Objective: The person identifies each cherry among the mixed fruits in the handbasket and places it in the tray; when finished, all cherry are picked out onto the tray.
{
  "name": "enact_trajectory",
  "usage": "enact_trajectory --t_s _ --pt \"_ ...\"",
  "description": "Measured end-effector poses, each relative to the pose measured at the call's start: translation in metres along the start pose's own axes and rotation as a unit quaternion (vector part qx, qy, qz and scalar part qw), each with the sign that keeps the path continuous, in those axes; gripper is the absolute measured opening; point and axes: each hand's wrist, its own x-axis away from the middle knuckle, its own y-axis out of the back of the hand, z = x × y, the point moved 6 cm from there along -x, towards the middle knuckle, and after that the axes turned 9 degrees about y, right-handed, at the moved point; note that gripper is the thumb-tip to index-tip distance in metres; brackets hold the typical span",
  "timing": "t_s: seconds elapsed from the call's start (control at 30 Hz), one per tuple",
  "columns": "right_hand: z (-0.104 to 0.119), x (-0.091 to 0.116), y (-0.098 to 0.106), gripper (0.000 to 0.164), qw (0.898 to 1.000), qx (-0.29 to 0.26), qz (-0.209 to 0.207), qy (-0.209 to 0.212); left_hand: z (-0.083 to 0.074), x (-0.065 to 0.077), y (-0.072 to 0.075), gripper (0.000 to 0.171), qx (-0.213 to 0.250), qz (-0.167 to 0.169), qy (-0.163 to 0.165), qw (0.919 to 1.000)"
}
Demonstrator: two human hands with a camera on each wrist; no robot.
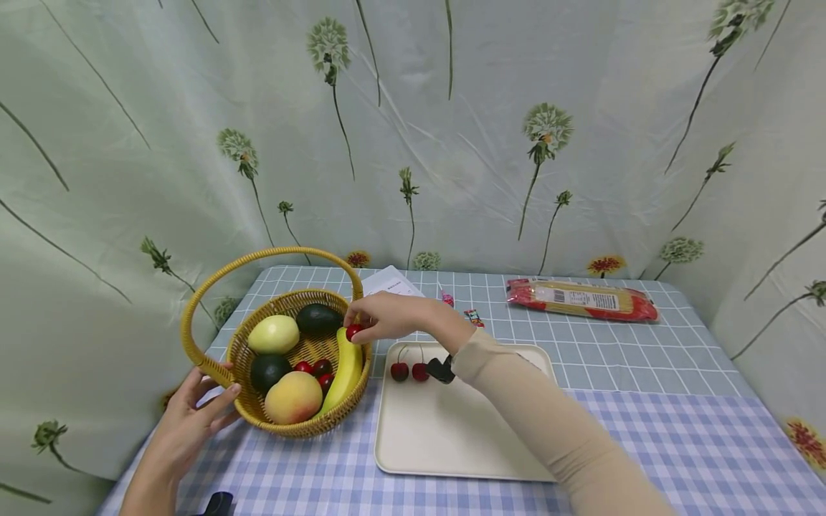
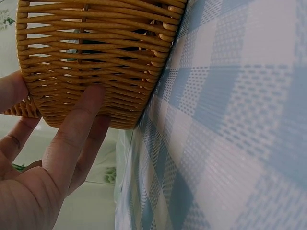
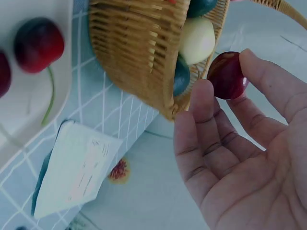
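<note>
My right hand point(image 1: 391, 315) pinches a shiny dark red cherry point(image 3: 227, 75) between thumb and fingertips, over the right rim of a yellow wicker basket point(image 1: 308, 428). The left hand point(image 1: 193, 412) touches the basket's left side near the handle base, its fingers spread and fairly straight against the wicker point(image 2: 91, 57). Inside the basket are a banana point(image 1: 343, 373), a peach point(image 1: 293, 398), a pale green round fruit point(image 1: 274, 335), two dark green fruits, one of them an avocado point(image 1: 318, 319), and several red cherries point(image 1: 321, 368).
Right of the basket lies a cream tray point(image 1: 452, 444) with two stemmed cherries point(image 1: 409, 371) near its far left corner. Behind are a white paper point(image 1: 391, 282), small wrapped sweets point(image 1: 474, 317) and a red-and-yellow pasta pack point(image 1: 584, 299). The basket's tall handle point(image 1: 271, 252) arches above the fruit.
</note>
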Motion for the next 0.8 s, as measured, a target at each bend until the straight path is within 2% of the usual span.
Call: enact_trajectory --t_s 0.27,0.47,0.8 --pt "-0.01 0.023 0.009 0.027 0.999 -0.008 -0.031 0.014 0.0 0.0 0.0 0.05 0.0 -0.002 0.002 1.0" --pt "-0.02 0.041 0.009 0.028 0.999 -0.025 -0.044 0.005 0.0 -0.001 0.0 0.05 0.003 -0.001 0.002 1.0" --pt "-0.041 0.072 0.006 0.027 0.997 -0.022 -0.077 -0.009 0.0 0.0 0.0 0.055 -0.009 -0.003 -0.003 1.0"
